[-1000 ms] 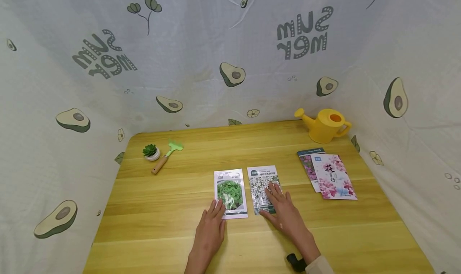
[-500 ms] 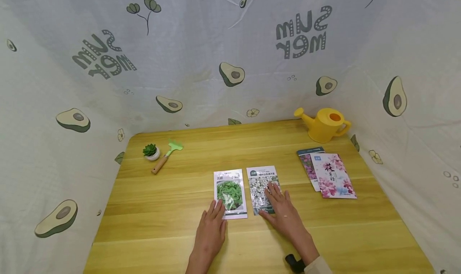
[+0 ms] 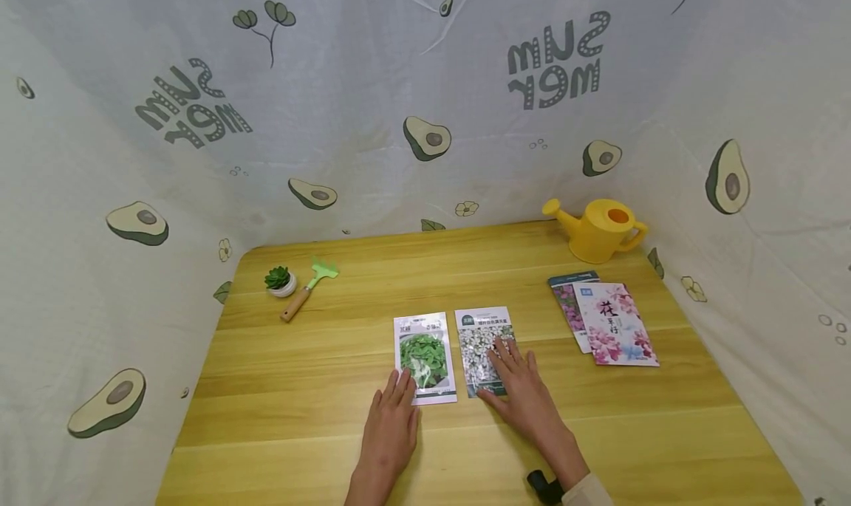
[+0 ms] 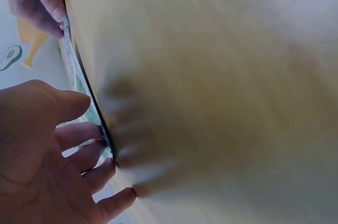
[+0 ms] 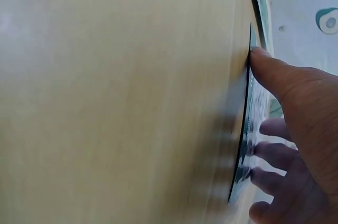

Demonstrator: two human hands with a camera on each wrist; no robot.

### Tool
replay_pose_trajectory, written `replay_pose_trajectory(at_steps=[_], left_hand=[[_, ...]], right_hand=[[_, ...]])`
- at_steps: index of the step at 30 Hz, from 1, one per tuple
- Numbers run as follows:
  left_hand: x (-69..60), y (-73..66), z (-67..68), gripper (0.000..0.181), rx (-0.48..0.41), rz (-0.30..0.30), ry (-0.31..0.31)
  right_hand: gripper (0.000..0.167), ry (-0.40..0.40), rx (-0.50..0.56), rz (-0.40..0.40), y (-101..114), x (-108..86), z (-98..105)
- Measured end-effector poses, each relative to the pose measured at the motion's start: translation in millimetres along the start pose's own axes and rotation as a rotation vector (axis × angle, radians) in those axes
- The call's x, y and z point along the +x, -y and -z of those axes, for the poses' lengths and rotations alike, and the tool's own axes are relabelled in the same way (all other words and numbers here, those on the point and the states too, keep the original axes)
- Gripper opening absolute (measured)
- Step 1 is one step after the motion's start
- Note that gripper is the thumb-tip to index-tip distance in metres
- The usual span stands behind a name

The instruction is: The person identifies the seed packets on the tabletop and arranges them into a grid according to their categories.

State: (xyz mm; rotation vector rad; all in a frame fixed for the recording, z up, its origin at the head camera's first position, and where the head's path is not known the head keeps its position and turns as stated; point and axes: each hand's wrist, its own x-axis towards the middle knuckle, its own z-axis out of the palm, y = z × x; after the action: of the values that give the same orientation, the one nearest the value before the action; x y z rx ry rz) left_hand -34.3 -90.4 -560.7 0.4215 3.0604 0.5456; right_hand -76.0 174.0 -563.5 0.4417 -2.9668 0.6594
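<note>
Two seed packets lie side by side on the wooden table in the head view. The left packet shows green leaves; my left hand rests its fingertips on that packet's lower left corner. White flowers cover the right packet, and my right hand lies with spread fingers on its lower right part. In the left wrist view the left hand has its fingers extended at the packet's edge. The right wrist view shows the thumb and fingers of the right hand touching the flower packet.
At the right, a pink-flowered packet overlaps a purple-flowered packet. Behind them stands a yellow watering can. A small potted succulent and a green hand rake are at the back left. A patterned cloth hangs around the table.
Both hands stay on the two packets with hardly any movement. The head view has shifted very slightly.
</note>
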Motion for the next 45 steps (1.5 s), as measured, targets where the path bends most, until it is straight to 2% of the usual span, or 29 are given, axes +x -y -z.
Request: replay_pose_trajectory(at_steps=[5, 9, 17, 22, 27, 32, 35, 38, 45], left_hand=[[-1.5, 1.1, -4.4, 0.053, 0.055, -0.020, -0.026], [-3.5, 1.4, -5.5, 0.055, 0.057, -0.020, -0.037], [-5.7, 0.7, -6.7, 0.056, 0.059, -0.009, -0.017], [-6.4, 0.2, -8.8, 0.056, 0.078, 0.001, -0.008], [-6.1, -1.3, -8.8, 0.058, 0.076, 0.001, -0.016], [-3.4, -4.6, -7.5, 0.060, 0.073, -0.018, 0.007], [2.8, -12.0, -4.4, 0.061, 0.075, -0.054, 0.032], [13.0, -24.6, 0.5, 0.062, 0.091, -0.114, 0.062], [45.1, -64.7, 12.3, 0.063, 0.179, -0.339, 0.134]], right_hand=[[0.080, 0.004, 0.006, -0.001, -0.6, 1.0, 1.2], [0.079, 0.008, 0.011, -0.002, -1.9, 1.7, 1.8], [0.076, -0.039, 0.062, 0.010, -5.6, 1.3, 5.9], [0.075, -0.067, 0.049, 0.013, -9.8, 3.7, 11.7], [0.074, -0.041, 0.036, -0.011, -14.6, 6.4, 18.8], [0.073, -0.019, 0.019, -0.043, -25.1, 7.7, 25.2], [0.075, -0.003, 0.009, -0.077, -36.0, 8.3, 31.5], [0.077, 0.007, 0.011, -0.106, -49.3, 8.7, 39.4], [0.080, 0.011, 0.050, -0.203, -84.2, 4.3, 59.6]])
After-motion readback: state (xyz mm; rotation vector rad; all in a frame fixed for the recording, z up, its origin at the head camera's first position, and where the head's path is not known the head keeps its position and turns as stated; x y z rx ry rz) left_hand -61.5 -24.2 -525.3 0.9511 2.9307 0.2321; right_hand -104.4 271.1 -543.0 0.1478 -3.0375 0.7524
